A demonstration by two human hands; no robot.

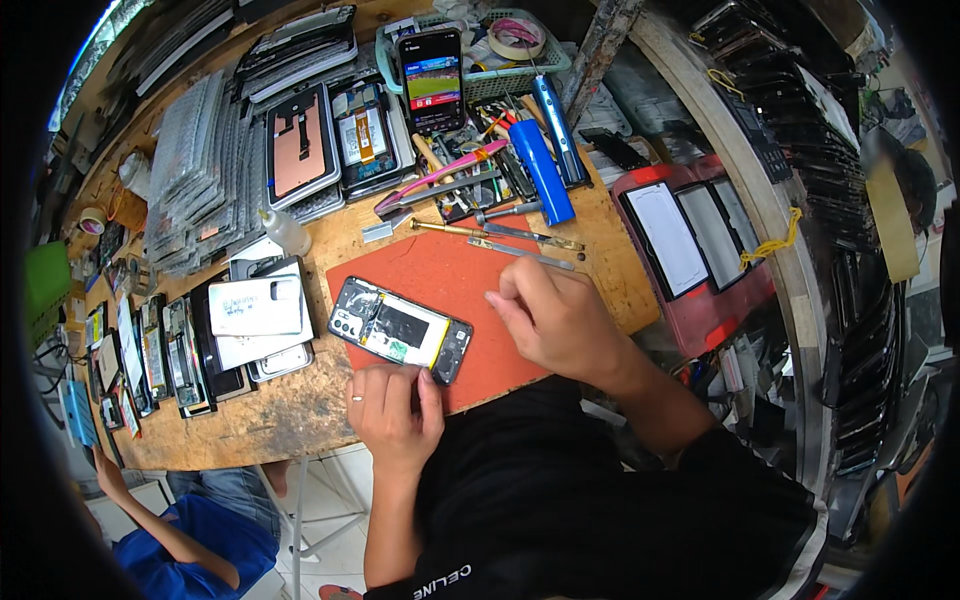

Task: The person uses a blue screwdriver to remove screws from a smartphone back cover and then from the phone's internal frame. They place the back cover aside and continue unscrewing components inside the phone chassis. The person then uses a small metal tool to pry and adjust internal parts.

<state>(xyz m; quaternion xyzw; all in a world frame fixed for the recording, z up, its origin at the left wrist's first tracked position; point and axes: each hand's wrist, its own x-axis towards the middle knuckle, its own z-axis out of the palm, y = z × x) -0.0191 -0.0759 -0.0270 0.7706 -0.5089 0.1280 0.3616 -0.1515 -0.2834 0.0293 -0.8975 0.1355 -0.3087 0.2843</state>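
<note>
An opened smartphone [400,328] lies tilted on an orange-red mat [480,350], its back cover off. Its camera lenses are at the left end, and a black-and-white battery with a yellow edge shows in the middle. Along the near edge of the phone, my left hand [395,415] has its fingers bent and its thumb and fingertips against the frame. My right hand [560,318] hovers over the right part of the mat, apart from the phone. Its fingers are curled in with the thumb beside them; no tool sticks out, and the inside of the hand is hidden.
Screwdrivers [450,228] and tweezers lie behind the phone, near a blue cylinder [543,172]. A lit phone [431,82] leans against a green basket [480,85]. Phone parts [255,305] crowd the left. Another person's arm [150,515] is at lower left.
</note>
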